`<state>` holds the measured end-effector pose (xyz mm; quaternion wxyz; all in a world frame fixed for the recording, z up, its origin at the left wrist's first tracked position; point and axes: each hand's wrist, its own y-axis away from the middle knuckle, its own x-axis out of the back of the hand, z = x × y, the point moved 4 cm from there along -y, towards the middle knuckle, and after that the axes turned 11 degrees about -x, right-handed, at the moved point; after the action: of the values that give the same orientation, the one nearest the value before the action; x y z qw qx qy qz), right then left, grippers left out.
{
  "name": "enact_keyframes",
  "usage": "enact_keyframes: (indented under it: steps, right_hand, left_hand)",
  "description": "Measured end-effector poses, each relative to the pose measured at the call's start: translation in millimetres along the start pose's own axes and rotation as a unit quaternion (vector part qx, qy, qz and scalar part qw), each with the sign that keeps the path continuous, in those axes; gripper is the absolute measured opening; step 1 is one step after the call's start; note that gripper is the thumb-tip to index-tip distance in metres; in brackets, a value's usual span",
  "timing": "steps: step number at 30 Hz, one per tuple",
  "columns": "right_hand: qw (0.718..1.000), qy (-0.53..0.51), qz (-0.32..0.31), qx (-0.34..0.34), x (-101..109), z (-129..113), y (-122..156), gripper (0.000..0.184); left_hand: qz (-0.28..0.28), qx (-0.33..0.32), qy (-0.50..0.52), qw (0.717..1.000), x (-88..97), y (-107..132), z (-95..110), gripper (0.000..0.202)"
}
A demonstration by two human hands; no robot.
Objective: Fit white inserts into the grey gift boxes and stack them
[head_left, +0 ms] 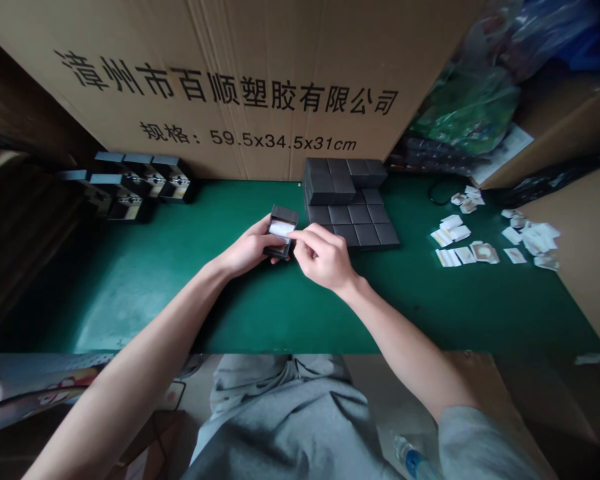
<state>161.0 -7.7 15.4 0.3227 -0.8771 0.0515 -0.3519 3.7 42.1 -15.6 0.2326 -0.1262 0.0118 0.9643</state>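
The small black hinged box [285,214], lid raised, was just left of the stack of dark square boxes [340,192]. The left hand [247,253] wrapped firmly around it, apparently steadying it; the right hand [327,257] put a forefinger to its flat white insert [281,228], any pinch indiscernible. Small white packets [451,231] lay right of the stack, seemingly within reach.

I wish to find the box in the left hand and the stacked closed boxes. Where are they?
Held box [285,215], head view: its dark upper part.
Stacked closed boxes [359,214], head view: a lid in the lower layer.
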Motion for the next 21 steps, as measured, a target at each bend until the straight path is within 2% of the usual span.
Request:
enact_keyframes:
  steps: [12,21]
  right_hand:
    - [0.997,0.048,-0.004,0.055,-3.6,-3.0,-0.6,0.032]
    - [0.997,0.039,-0.033,0.064,-6.7,-6.6,-0.7,0.027]
  left_hand:
    - [-0.02,-0.02,-0.036,0.999,-4.6,1.1,4.7,0.029]
    - [0.046,0.013,-0.032,0.998,-2.1,3.5,7.1,0.031]
